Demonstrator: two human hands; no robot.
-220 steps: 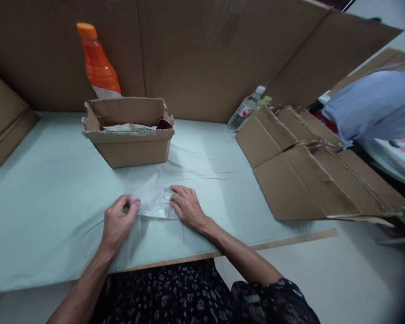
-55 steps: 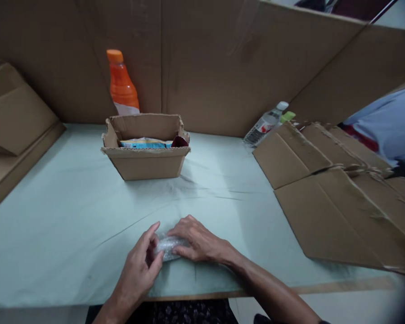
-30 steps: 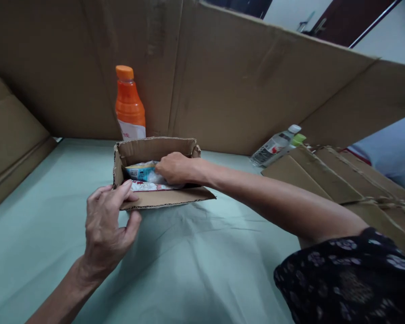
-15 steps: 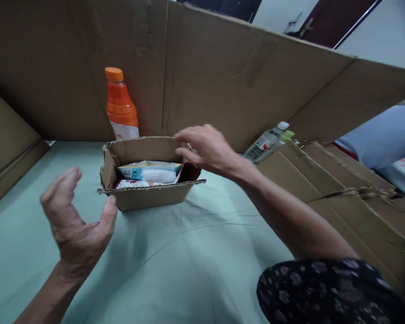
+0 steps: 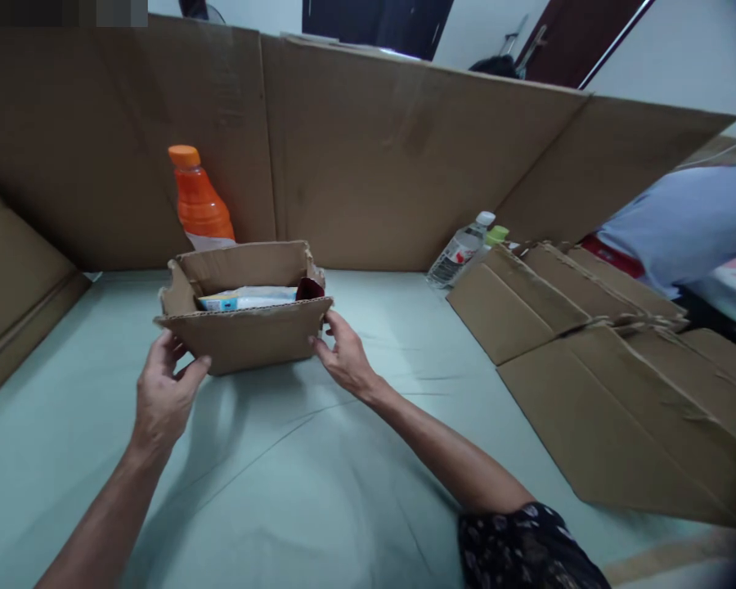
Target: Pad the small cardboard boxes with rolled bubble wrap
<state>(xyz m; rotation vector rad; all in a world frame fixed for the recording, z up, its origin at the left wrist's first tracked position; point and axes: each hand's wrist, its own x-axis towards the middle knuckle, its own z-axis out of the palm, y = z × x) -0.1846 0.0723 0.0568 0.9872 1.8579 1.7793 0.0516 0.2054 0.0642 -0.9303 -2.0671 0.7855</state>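
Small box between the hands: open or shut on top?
Open. The small box has no flap across its top, and a blue-printed packet shows inside.

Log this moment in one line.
left hand: at box, left side; right hand: at right side; box: open, packet inside; orange bottle: behind

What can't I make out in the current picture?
In the head view:
Contents of the small box: lower parts hidden by its front wall.
Print on the blue packet: too small.
Orange bottle: base hidden behind the small box.
What the green cap tops: mostly hidden by the right-hand cardboard.
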